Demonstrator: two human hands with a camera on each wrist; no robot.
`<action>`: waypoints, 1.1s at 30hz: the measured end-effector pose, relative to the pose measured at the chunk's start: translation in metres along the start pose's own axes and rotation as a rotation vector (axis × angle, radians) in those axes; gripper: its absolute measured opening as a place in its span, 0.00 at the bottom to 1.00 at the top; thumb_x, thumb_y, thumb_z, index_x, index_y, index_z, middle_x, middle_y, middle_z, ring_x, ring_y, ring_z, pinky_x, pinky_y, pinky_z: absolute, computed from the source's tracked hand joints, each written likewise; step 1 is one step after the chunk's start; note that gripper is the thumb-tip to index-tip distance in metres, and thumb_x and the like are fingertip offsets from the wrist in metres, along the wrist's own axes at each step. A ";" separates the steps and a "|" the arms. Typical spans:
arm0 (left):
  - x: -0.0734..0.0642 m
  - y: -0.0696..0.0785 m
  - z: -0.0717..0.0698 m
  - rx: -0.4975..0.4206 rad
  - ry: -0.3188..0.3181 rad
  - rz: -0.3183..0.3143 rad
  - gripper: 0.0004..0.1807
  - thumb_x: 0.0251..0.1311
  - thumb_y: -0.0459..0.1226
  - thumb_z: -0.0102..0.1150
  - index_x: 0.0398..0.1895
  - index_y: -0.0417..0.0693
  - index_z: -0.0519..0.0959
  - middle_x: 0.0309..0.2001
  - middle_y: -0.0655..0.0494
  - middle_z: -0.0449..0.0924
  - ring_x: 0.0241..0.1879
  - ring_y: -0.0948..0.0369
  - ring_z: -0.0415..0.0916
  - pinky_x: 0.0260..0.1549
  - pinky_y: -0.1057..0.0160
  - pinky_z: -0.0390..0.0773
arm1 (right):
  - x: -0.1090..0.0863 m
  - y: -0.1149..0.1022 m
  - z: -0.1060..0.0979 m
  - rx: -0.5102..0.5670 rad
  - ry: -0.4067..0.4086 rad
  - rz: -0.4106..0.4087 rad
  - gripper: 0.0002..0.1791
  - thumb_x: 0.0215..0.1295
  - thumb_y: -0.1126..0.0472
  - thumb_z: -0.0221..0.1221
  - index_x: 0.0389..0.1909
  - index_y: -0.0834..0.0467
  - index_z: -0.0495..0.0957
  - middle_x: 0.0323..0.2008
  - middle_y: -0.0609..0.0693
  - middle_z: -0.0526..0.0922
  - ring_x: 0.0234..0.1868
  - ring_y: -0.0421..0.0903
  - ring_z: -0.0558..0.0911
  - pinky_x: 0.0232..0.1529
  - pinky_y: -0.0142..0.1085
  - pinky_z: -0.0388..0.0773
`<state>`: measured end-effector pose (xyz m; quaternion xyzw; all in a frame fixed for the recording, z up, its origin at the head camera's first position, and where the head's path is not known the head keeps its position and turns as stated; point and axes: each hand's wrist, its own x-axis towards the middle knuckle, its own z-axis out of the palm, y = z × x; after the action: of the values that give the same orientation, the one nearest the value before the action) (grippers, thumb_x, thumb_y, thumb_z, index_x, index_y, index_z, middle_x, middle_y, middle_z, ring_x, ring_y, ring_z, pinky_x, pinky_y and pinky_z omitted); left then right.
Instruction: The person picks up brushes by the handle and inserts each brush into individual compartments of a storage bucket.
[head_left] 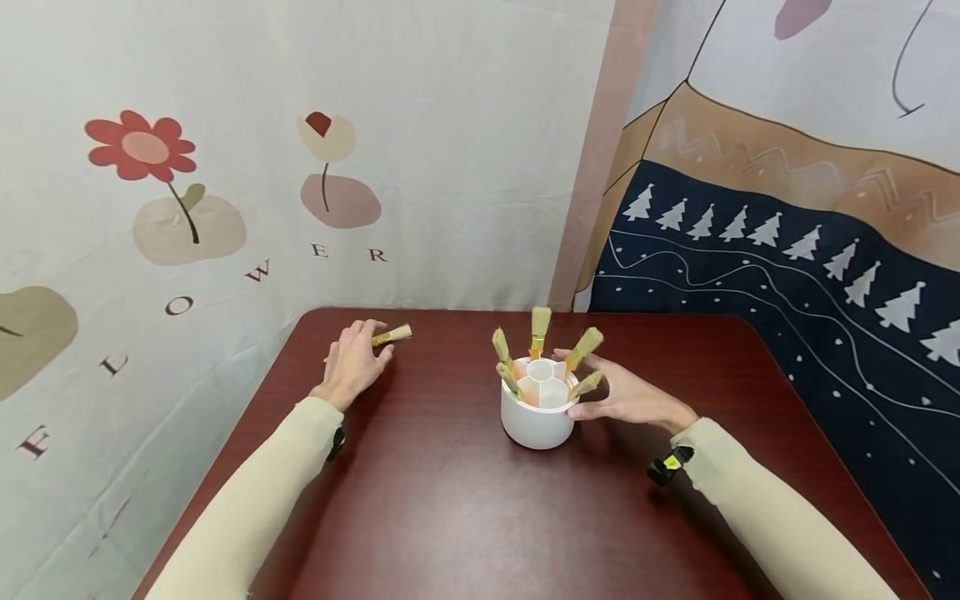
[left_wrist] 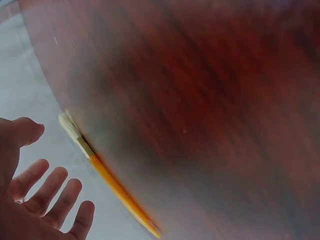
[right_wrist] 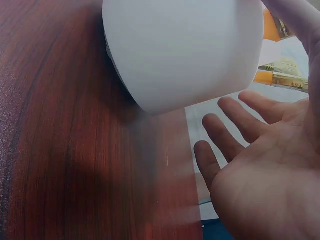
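A paintbrush (left_wrist: 114, 185) with a yellow-orange handle and pale bristles lies on the table. My left hand (head_left: 356, 358) hovers over it, covering most of its handle in the head view; in the left wrist view the thumb and fingers are spread beside the brush, apart from it. A round white brush pot (head_left: 536, 425) with inner compartments stands near the middle. Several paintbrushes (head_left: 540, 325) stand in it, bristles up, leaning outward. My right hand (head_left: 626, 392) is at the pot's right side, thumb at the near wall, fingers loosely extended toward the far side.
The dark red wooden table (head_left: 420, 517) has its far edge close to a pale curtain (head_left: 465, 150) printed with flowers and letters. To the right hangs a dark blue cloth (head_left: 712, 292) with white trees. Both wrists carry black straps.
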<state>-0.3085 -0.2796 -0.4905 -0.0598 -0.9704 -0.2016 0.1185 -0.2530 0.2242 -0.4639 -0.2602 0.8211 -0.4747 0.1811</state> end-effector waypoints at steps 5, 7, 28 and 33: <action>0.007 -0.005 0.001 0.034 -0.056 -0.015 0.27 0.82 0.40 0.69 0.78 0.38 0.80 0.71 0.32 0.84 0.71 0.30 0.80 0.66 0.24 0.80 | 0.002 0.001 0.000 0.025 -0.018 -0.008 0.57 0.71 0.45 0.78 0.94 0.54 0.60 0.92 0.55 0.67 0.87 0.63 0.74 0.85 0.74 0.70; 0.009 -0.007 0.002 0.053 -0.084 -0.025 0.27 0.83 0.40 0.69 0.78 0.37 0.80 0.72 0.32 0.84 0.71 0.31 0.80 0.66 0.25 0.81 | 0.003 0.001 0.000 0.040 -0.025 -0.017 0.56 0.72 0.47 0.78 0.94 0.56 0.61 0.92 0.55 0.68 0.87 0.63 0.75 0.84 0.72 0.73; 0.014 -0.018 0.006 -0.037 -0.125 -0.003 0.11 0.80 0.35 0.73 0.60 0.47 0.94 0.61 0.38 0.93 0.58 0.39 0.90 0.57 0.35 0.88 | 0.001 0.001 0.004 0.026 0.012 0.007 0.52 0.71 0.46 0.79 0.90 0.50 0.68 0.89 0.52 0.73 0.85 0.59 0.76 0.85 0.72 0.71; 0.011 -0.017 0.006 -0.077 -0.144 0.025 0.12 0.79 0.34 0.74 0.60 0.48 0.94 0.62 0.39 0.94 0.62 0.39 0.91 0.61 0.36 0.89 | -0.001 -0.001 0.006 0.008 0.042 0.002 0.52 0.70 0.45 0.81 0.89 0.52 0.69 0.87 0.54 0.76 0.83 0.59 0.78 0.84 0.72 0.72</action>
<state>-0.3231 -0.2920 -0.5000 -0.0909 -0.9671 -0.2324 0.0487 -0.2490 0.2208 -0.4660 -0.2485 0.8231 -0.4831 0.1656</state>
